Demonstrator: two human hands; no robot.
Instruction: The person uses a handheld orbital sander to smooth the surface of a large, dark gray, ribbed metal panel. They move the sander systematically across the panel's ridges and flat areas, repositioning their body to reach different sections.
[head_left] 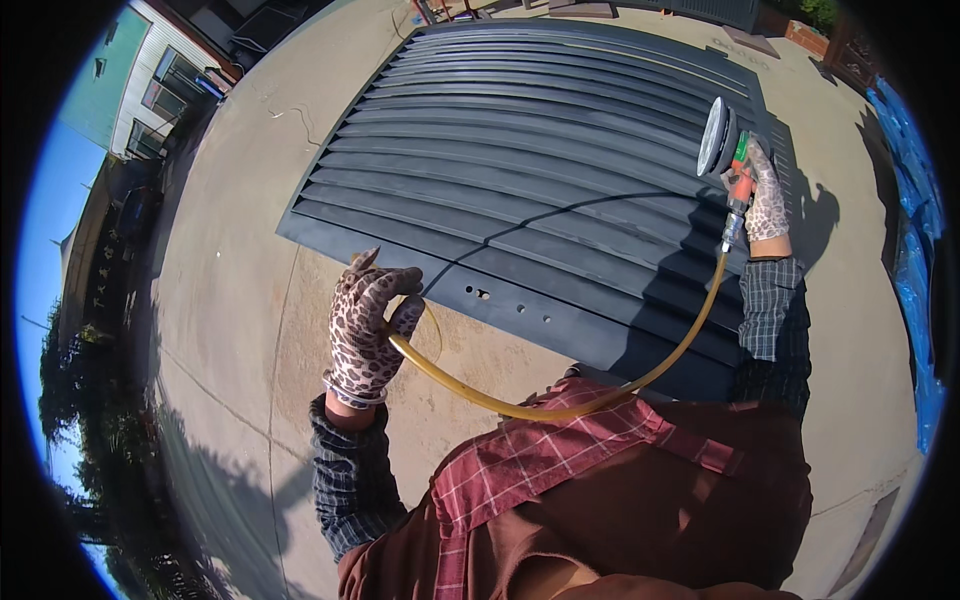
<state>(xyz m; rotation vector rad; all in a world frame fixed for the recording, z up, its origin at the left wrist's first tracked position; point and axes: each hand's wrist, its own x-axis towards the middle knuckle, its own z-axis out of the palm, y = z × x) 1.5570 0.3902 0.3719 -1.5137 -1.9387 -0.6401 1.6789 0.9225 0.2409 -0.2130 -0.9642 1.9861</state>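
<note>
My right hand [767, 205], in a leopard-print glove, is closed around an air sander [741, 186] with an orange and green body. Its round pad [713, 138] is tilted up on edge and appears raised above the dark grey slatted metal panel [470, 185]. From the metal fitting at the sander's lower end, a yellow air hose [560, 411] sags across in front of me. My left hand [368, 325], gloved alike, is closed on that hose near the panel's front left edge. Several small holes show in the panel's near rail.
The large panel lies over a concrete ground [230, 300] with joint lines. A crumpled blue tarp [915, 260] runs along the far right. At the left stand a building [150, 85] and dark shrubs [90, 390]. Shadows of me and the hose fall across the slats.
</note>
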